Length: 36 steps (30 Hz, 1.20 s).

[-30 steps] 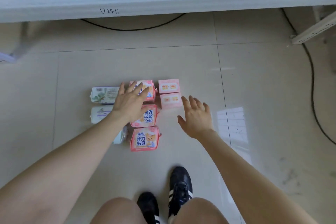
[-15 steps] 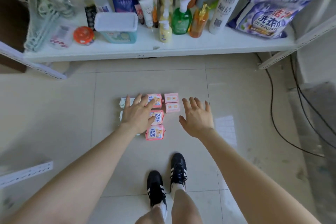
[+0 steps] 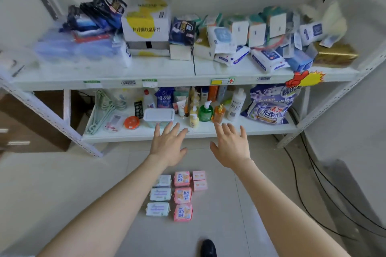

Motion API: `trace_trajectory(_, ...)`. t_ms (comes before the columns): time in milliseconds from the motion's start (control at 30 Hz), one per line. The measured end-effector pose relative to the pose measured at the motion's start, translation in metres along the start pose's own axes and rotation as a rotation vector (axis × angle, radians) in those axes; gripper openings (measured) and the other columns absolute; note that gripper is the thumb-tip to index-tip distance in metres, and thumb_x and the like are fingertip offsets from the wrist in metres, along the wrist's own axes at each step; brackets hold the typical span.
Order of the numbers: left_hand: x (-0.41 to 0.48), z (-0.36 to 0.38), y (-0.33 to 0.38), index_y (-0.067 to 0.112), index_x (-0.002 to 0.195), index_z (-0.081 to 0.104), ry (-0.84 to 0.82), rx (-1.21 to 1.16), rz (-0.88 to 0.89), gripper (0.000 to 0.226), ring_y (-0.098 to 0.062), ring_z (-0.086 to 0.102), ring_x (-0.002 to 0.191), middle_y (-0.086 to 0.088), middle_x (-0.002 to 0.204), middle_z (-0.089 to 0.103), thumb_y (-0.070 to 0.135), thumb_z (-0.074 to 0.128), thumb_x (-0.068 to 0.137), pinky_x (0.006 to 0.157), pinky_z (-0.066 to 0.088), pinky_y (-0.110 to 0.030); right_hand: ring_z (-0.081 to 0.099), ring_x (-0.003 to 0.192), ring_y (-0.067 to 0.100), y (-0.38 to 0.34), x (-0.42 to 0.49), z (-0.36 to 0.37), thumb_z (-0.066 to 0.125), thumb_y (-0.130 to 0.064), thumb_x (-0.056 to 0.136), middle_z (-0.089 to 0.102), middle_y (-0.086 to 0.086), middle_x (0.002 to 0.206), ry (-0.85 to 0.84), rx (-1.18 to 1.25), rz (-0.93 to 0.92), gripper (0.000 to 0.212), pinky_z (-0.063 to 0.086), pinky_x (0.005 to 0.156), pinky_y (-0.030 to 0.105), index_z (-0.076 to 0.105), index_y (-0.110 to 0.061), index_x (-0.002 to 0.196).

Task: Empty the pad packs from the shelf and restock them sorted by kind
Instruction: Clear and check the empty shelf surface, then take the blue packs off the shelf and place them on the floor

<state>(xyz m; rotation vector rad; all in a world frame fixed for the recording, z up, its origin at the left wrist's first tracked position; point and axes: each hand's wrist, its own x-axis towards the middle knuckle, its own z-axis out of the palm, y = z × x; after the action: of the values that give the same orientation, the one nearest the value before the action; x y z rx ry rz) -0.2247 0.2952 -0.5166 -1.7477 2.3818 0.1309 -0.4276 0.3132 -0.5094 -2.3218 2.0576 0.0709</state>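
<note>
**Head view: pad packs (image 3: 177,194) lying in columns on the floor (image 3: 62,183)**

The white metal shelf (image 3: 158,69) is filling the upper frame, its two boards carrying mixed toiletries and wipes. Both arms are reaching forward. The left hand (image 3: 168,146) and right hand (image 3: 230,148) are hovering side by side, fingers spread straight, gripping nothing. Below the hands, the packs are sitting on the tiles in three close columns. Three white packs (image 3: 160,194) with green-blue print are on the left. Three pink packs (image 3: 182,213) with a cartoon animal are in the middle. Two smaller pale pink packs (image 3: 199,180) are on the right.
</note>
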Motion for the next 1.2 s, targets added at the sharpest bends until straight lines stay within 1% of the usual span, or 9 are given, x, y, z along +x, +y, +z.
trace_trajectory(167,-0.012,-0.079,-0.013,0.029,0.152,0.016,0.154,0.031,-0.013,0.068,-0.023,0.001,0.150,-0.003,0.163,0.009,0.057,0.039,0.094,0.117,-0.003,-0.056,0.027,0.142,0.022,-0.001,0.002,-0.086,0.037,-0.047,0.095,0.040,0.003,0.147,0.178,-0.002,-0.004,0.060,0.013,0.115,0.051,0.027,-0.018,0.147)
trace_trajectory(400,-0.022,-0.201,-0.029,0.029,0.153,0.018,0.385,0.094,-0.029,0.068,-0.022,0.000,0.150,-0.001,0.163,0.006,0.057,0.038,0.094,0.117,-0.005,-0.056,0.017,0.147,0.024,0.005,0.014,-0.204,0.034,-0.051,0.097,0.027,0.008,0.157,0.361,-0.042,-0.019,0.065,0.011,0.117,0.053,0.019,-0.018,0.151)
trace_trajectory(500,-0.022,-0.250,-0.033,0.029,0.152,0.019,0.486,0.129,-0.052,0.068,-0.022,-0.002,0.150,-0.001,0.163,0.006,0.057,0.039,0.094,0.116,-0.005,-0.057,0.016,0.147,0.023,0.010,0.023,-0.254,0.034,-0.051,0.097,0.027,0.008,0.157,0.465,-0.076,-0.044,0.064,0.010,0.117,0.053,0.020,-0.018,0.150)
trace_trajectory(567,-0.022,-0.284,-0.036,0.029,0.153,0.016,0.528,0.152,-0.070,0.068,-0.022,-0.003,0.150,-0.001,0.163,0.003,0.057,0.039,0.094,0.115,-0.007,-0.057,0.015,0.148,0.023,0.013,0.029,-0.285,0.033,-0.051,0.097,0.025,0.008,0.158,0.520,-0.092,-0.058,0.064,0.009,0.117,0.053,0.020,-0.019,0.151)
trace_trajectory(700,-0.024,-0.349,-0.036,0.030,0.152,0.017,0.645,0.197,-0.103,0.068,-0.022,0.000,0.150,-0.001,0.163,0.006,0.058,0.038,0.094,0.115,-0.004,-0.058,0.015,0.148,0.023,0.022,0.037,-0.341,0.032,-0.050,0.097,0.026,0.008,0.157,0.623,-0.100,-0.090,0.062,0.009,0.118,0.052,0.021,-0.019,0.150)
trace_trajectory(867,-0.024,-0.416,-0.032,0.030,0.152,0.017,0.757,0.234,-0.139,0.070,-0.023,0.001,0.150,-0.002,0.163,0.006,0.061,0.037,0.093,0.114,-0.008,-0.058,0.015,0.148,0.023,0.036,0.045,-0.397,0.036,-0.047,0.096,0.024,0.009,0.158,0.710,-0.107,-0.129,0.063,0.007,0.118,0.051,0.020,-0.019,0.151)
trace_trajectory(1000,-0.017,-0.459,-0.031,0.029,0.151,0.021,0.844,0.244,-0.154,0.067,-0.023,0.004,0.150,-0.003,0.163,0.009,0.060,0.037,0.094,0.116,-0.003,-0.058,0.017,0.147,0.023,0.043,0.058,-0.431,0.036,-0.045,0.096,0.027,0.008,0.156,0.788,-0.108,-0.154,0.062,0.009,0.118,0.051,0.023,-0.018,0.149)
trace_trajectory(1200,0.008,-0.509,-0.048,0.029,0.150,0.023,0.904,0.233,-0.174,0.065,-0.022,0.007,0.149,-0.002,0.162,0.014,0.057,0.039,0.094,0.118,0.000,-0.057,0.021,0.145,0.022,0.047,0.098,-0.464,0.039,-0.044,0.096,0.033,0.007,0.153,0.858,-0.077,-0.177,0.060,0.011,0.117,0.050,0.026,-0.018,0.148)
